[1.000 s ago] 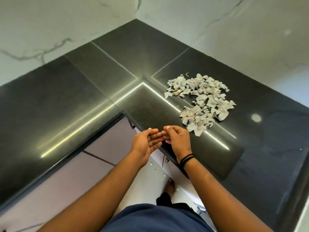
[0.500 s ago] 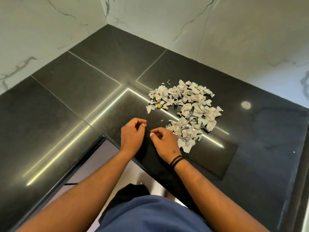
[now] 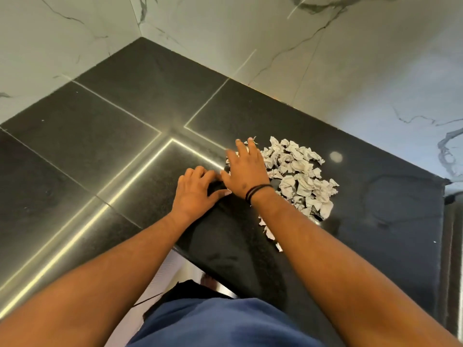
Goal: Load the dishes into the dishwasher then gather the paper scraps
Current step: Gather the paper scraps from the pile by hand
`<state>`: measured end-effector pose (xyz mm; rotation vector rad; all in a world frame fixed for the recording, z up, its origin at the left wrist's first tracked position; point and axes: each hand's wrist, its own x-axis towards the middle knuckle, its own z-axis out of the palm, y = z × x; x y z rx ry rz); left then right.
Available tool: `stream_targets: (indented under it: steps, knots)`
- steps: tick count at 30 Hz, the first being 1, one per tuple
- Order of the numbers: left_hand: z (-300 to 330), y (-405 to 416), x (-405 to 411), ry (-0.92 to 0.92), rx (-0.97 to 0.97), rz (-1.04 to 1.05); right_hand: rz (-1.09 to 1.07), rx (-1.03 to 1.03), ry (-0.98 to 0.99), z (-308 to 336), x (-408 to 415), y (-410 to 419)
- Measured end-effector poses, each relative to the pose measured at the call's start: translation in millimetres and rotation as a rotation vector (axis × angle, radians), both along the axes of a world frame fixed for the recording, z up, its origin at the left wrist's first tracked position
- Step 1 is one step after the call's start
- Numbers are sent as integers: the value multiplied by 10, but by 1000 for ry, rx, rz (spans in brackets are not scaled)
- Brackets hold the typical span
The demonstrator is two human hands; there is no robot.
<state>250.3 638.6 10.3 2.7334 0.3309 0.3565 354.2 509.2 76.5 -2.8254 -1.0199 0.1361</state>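
On countertop (image 3: pixel 100 146): hands at paper scraps' (image 3: pixel 300 176) left edge.

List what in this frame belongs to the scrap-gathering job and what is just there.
Job: paper scraps; left hand; right hand, fingers spread over the pile's left edge.
Just there: black countertop; marble wall; black wristbands.

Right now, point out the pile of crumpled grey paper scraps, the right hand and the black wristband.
Pile of crumpled grey paper scraps (image 3: pixel 302 179), head view, pile's middle.
Right hand (image 3: pixel 246 171), head view, back of hand.
Black wristband (image 3: pixel 256 191), head view, band's middle.
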Motion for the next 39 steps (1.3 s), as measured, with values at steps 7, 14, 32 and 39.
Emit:
stream_targets:
  steps: [7,14,32,39]
  knots:
    - [-59,-21,24,39,92,19,50,-185,-5,-322,61,-78]
    - [-92,-19,41,62,172,5,-47,71,-163,-266,33,-254]
    - [-78,4,35,-13,130,-18,60,-83,-73,-168,-165,-190]
    - [-29,-7,33,14,130,-28,-257,-74,19,36,637,-374]
